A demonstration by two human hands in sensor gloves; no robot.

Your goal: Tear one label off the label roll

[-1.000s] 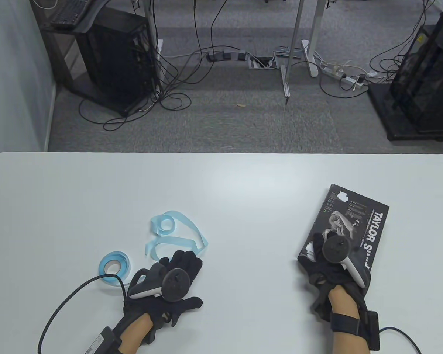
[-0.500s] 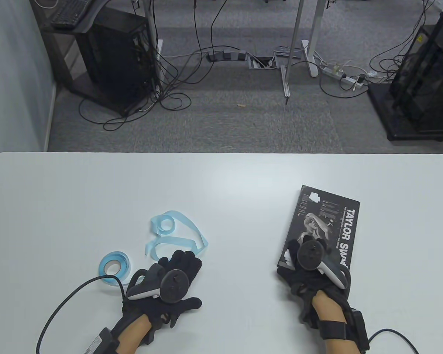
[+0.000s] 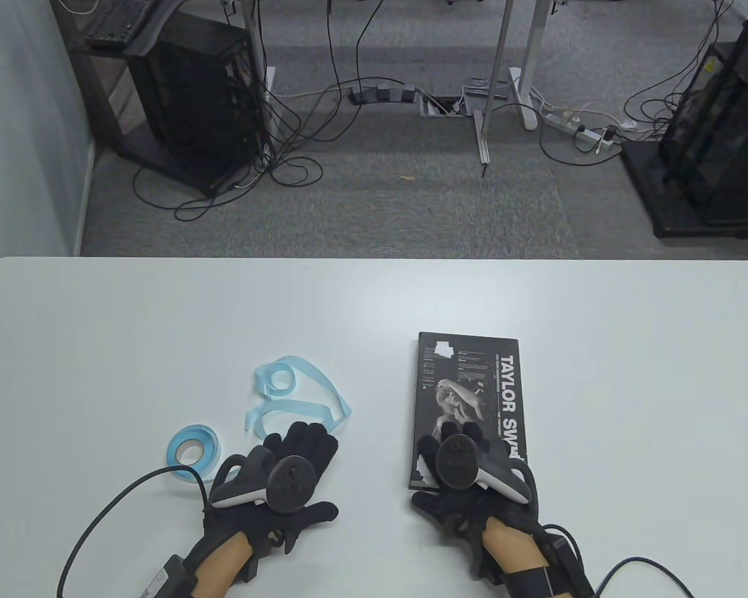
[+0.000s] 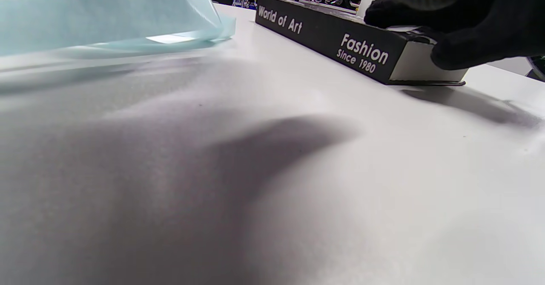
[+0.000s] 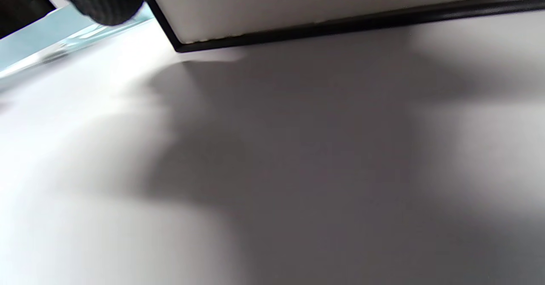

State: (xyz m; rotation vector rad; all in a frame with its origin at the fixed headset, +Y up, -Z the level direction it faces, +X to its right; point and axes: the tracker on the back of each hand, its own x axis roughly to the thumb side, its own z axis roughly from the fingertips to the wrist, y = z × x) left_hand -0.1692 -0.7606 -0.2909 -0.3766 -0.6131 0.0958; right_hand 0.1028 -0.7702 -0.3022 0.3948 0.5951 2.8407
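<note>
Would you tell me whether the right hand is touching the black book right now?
Touching. In the left wrist view, the right hand grips the near end of the black book: fingers on its top, thumb against its white end.

- We can't see the near end of the book; the right hand and its tracker cover it, so the title gets cut short.
- The small print on the cover is too tiny for us to read.
- The left wrist view cuts off the blue strip at the frame's top-left.
- The right wrist view is mostly blur and shadow.
</note>
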